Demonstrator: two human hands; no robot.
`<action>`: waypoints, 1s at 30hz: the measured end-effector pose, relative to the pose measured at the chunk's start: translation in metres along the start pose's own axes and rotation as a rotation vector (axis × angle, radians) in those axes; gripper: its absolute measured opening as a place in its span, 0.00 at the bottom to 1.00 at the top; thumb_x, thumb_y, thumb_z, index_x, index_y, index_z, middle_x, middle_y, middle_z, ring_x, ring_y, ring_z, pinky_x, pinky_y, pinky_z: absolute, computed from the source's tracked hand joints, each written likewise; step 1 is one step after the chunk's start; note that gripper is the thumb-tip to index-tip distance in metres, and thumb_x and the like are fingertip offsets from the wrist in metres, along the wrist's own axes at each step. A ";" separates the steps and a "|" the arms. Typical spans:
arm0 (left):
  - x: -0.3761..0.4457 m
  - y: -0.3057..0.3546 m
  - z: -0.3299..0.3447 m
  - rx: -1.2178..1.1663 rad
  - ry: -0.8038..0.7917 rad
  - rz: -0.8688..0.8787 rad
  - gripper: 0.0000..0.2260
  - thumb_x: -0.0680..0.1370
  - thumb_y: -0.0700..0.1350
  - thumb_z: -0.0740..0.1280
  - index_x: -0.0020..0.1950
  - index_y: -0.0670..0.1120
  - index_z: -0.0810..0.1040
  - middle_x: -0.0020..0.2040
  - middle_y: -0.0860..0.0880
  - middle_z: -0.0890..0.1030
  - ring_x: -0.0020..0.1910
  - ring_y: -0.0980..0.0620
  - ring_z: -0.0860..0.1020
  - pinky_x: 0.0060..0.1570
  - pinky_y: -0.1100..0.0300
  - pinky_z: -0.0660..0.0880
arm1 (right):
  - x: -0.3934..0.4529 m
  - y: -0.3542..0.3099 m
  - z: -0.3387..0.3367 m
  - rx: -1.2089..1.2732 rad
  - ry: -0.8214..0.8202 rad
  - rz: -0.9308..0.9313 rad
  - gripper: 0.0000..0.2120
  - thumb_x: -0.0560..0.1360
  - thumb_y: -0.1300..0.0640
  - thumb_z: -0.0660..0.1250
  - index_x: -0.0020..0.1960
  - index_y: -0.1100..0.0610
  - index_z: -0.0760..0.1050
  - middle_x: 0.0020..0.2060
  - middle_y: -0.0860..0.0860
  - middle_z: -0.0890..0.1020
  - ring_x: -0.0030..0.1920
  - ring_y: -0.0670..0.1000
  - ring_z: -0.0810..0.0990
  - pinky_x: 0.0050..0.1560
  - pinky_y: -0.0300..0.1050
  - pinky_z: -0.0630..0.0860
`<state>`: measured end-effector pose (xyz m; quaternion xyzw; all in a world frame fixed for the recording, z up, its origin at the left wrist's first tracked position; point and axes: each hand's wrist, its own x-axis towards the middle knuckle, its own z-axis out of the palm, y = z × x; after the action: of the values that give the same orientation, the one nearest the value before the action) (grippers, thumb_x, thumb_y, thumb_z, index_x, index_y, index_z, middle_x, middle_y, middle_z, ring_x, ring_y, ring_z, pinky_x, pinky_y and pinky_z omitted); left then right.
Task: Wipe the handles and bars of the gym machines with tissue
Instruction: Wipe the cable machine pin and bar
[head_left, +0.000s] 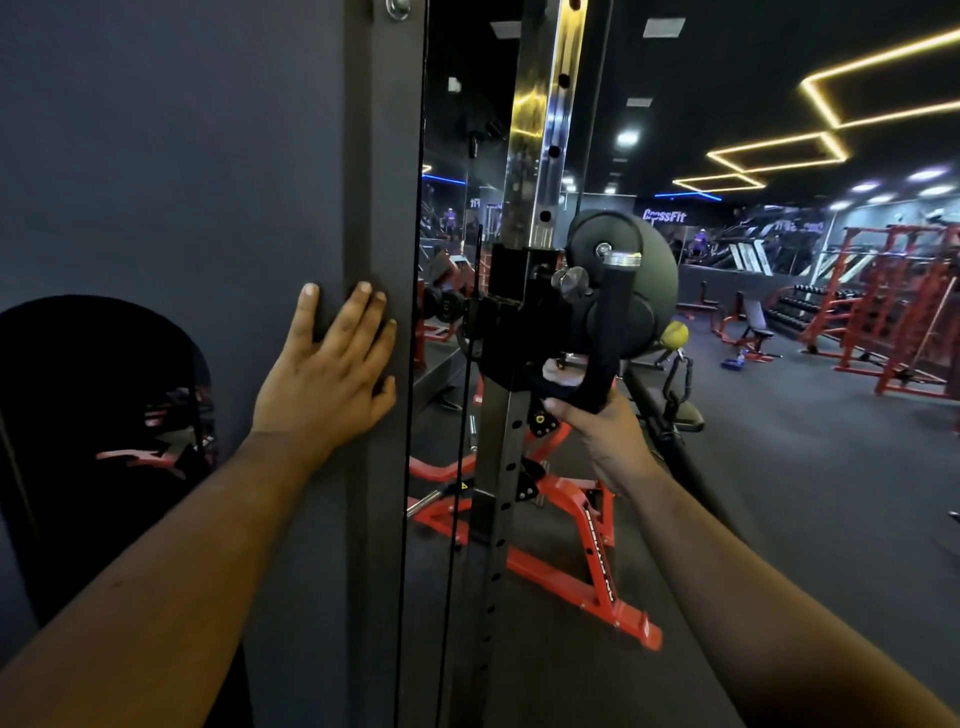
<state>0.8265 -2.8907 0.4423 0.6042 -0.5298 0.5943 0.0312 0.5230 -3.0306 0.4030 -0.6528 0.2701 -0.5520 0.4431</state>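
My left hand (332, 371) lies flat and open against the dark upright post (382, 208) of a cable machine, fingers spread. My right hand (597, 431) reaches up from below and grips the lower end of a black stirrup handle (610, 332) that hangs from the pulley carriage (519, 306). A bit of white tissue (558, 374) shows between my fingers and the handle's grip bar. The carriage rides on a chrome column with holes (545, 130). A round black pulley housing (618, 270) sits behind the handle.
A black cable (460, 467) runs down beside the post. A red machine frame (597, 545) stands on the dark floor below. Red racks (893, 312), dumbbells and a bench (753, 327) fill the far right. A dark wall (156, 156) is at left.
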 end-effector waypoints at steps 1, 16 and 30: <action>0.001 0.000 0.000 -0.014 0.002 0.001 0.30 0.84 0.58 0.48 0.80 0.42 0.64 0.82 0.38 0.59 0.83 0.39 0.49 0.77 0.30 0.40 | -0.003 0.001 0.000 0.033 0.050 -0.005 0.16 0.73 0.69 0.75 0.60 0.60 0.81 0.57 0.55 0.86 0.60 0.53 0.84 0.64 0.50 0.78; 0.005 0.014 -0.035 -0.210 -0.112 -0.050 0.31 0.82 0.62 0.56 0.80 0.47 0.65 0.83 0.42 0.58 0.83 0.42 0.52 0.75 0.28 0.36 | -0.076 -0.047 -0.024 0.148 0.264 0.170 0.12 0.83 0.65 0.61 0.63 0.61 0.79 0.52 0.59 0.86 0.53 0.62 0.86 0.53 0.57 0.84; 0.090 0.226 -0.177 -0.889 -0.264 0.011 0.31 0.79 0.66 0.63 0.78 0.51 0.67 0.78 0.48 0.67 0.76 0.46 0.67 0.69 0.47 0.71 | -0.094 -0.052 -0.168 0.080 0.195 0.056 0.12 0.82 0.66 0.63 0.57 0.56 0.83 0.49 0.56 0.88 0.51 0.59 0.87 0.48 0.53 0.84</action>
<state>0.5276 -2.9255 0.4281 0.6000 -0.7358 0.2276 0.2161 0.3314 -2.9748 0.4028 -0.5698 0.3078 -0.6106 0.4558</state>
